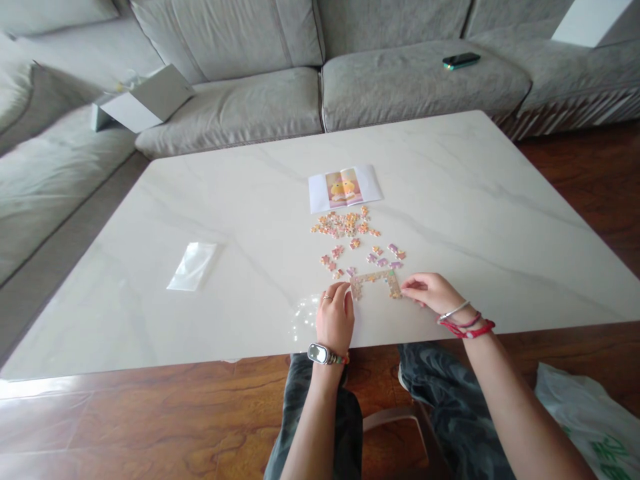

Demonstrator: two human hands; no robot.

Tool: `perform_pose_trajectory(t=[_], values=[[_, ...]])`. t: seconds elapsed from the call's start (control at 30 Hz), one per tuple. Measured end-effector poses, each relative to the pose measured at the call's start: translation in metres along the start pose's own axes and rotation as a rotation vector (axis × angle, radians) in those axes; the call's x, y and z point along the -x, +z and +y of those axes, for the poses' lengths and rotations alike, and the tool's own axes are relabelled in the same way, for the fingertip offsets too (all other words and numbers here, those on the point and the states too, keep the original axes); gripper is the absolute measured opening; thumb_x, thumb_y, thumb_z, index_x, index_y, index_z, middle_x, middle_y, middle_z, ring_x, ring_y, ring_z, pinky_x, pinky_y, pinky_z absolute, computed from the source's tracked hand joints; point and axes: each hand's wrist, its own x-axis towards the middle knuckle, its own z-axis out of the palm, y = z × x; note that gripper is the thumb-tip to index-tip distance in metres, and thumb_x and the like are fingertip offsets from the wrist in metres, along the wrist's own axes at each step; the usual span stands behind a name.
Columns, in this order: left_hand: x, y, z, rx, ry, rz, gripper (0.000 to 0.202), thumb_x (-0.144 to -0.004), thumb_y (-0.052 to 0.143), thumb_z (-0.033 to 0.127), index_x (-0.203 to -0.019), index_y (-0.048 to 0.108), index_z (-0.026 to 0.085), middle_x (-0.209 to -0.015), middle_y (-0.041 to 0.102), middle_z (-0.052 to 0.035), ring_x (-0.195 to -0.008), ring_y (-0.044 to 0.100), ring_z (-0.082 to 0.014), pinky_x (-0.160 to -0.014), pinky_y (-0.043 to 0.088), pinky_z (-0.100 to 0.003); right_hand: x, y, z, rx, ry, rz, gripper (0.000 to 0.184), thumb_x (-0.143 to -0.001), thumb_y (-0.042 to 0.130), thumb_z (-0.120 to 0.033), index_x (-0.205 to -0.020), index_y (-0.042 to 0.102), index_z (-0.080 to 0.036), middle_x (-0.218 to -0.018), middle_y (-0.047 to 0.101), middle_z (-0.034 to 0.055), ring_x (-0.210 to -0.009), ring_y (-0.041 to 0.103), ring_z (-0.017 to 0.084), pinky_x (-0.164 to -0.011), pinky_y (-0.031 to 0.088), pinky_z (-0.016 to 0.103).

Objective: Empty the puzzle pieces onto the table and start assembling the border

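Head view: left hand [335, 317] is bracing the left end of a joined jigsaw strip [375, 276], fingers [341, 291] curled down and close together, no clear pinch. Right hand [431, 293] is resting at the strip's right end, fingertips [407, 285] extended and lightly touching. Loose jigsaw pieces [345, 224] are lying ahead of the fingers, a printed picture sheet [345, 189] beyond them, on a marble table [465, 200]. Judgement: flat, even pressure from both ends suits best; lifting risks splitting joints.
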Motion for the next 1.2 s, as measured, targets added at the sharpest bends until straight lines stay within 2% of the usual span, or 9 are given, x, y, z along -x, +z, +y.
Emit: perform_pose_trajectory(t=[0.2, 0.43, 0.57, 0.73, 0.93, 1.07, 1.2], values=[[0.007, 0.000, 0.009, 0.026, -0.058, -0.063, 0.023, -0.082, 0.037, 0.024, -0.091, 0.057, 0.019, -0.095, 0.057, -0.0046, -0.070, 0.055, -0.0105, -0.066, 0.044, -0.023, 0.004, 0.001, 0.002, -0.008, 0.044, 0.019, 0.014, -0.063, 0.056, -0.029, -0.067, 0.061, -0.016, -0.054, 0.061, 0.0003, -0.044, 0.052, 0.009, -0.036, 0.036, 0.017], [0.012, 0.001, 0.011, 0.000, -0.059, -0.104, 0.023, -0.083, 0.036, 0.025, -0.091, 0.057, 0.020, -0.095, 0.057, -0.0033, -0.067, 0.053, -0.0093, -0.065, 0.042, -0.021, 0.004, 0.001, 0.008, 0.062, 0.019, 0.026, 0.013, -0.063, 0.057, -0.029, -0.066, 0.063, -0.018, -0.061, 0.065, 0.0016, -0.049, 0.056, 0.011, -0.048, 0.044, 0.021], [0.011, -0.002, 0.005, -0.027, -0.084, -0.083, 0.023, -0.082, 0.037, 0.024, -0.090, 0.058, 0.019, -0.093, 0.057, -0.0038, -0.065, 0.053, -0.0094, -0.064, 0.042, -0.022, 0.003, -0.004, 0.015, 0.075, 0.012, 0.049, 0.014, -0.064, 0.056, -0.030, -0.067, 0.063, -0.018, -0.062, 0.066, 0.0019, -0.048, 0.056, 0.011, -0.048, 0.044, 0.022], [0.008, -0.010, -0.008, -0.063, -0.156, -0.004, 0.020, -0.080, 0.039, 0.022, -0.088, 0.058, 0.019, -0.092, 0.058, -0.0037, -0.060, 0.051, -0.0090, -0.060, 0.040, -0.022, 0.003, -0.010, 0.019, 0.063, 0.024, 0.069, 0.014, -0.063, 0.057, -0.030, -0.066, 0.063, -0.018, -0.060, 0.065, 0.0017, -0.047, 0.055, 0.011, -0.047, 0.044, 0.021], [0.008, -0.015, -0.022, -0.098, -0.207, 0.045, 0.020, -0.080, 0.040, 0.022, -0.087, 0.058, 0.019, -0.090, 0.058, -0.0033, -0.060, 0.052, -0.0089, -0.057, 0.038, -0.021, 0.005, -0.009, 0.013, 0.041, 0.069, 0.070, 0.016, -0.062, 0.057, -0.029, -0.070, 0.064, -0.016, -0.061, 0.064, 0.0023, -0.047, 0.053, 0.010, -0.046, 0.042, 0.020], [0.006, -0.016, -0.026, -0.116, -0.232, 0.058, 0.020, -0.080, 0.040, 0.022, -0.087, 0.058, 0.019, -0.090, 0.059, -0.0032, -0.061, 0.052, -0.0094, -0.055, 0.038, -0.022, 0.008, -0.009, 0.008, 0.039, 0.057, 0.068, 0.023, -0.064, 0.055, -0.030, -0.078, 0.066, -0.015, -0.057, 0.062, 0.0015, -0.046, 0.051, 0.010, -0.043, 0.039, 0.020], [0.003, -0.018, -0.029, -0.121, -0.244, 0.057, 0.020, -0.080, 0.040, 0.022, -0.087, 0.058, 0.019, -0.091, 0.059, -0.0035, -0.062, 0.053, -0.0096, -0.055, 0.038, -0.022, 0.006, -0.011, 0.005, 0.058, 0.046, 0.097, 0.025, -0.065, 0.053, -0.031, -0.079, 0.066, -0.014, -0.053, 0.060, 0.0006, -0.046, 0.050, 0.010, -0.044, 0.038, 0.020]])
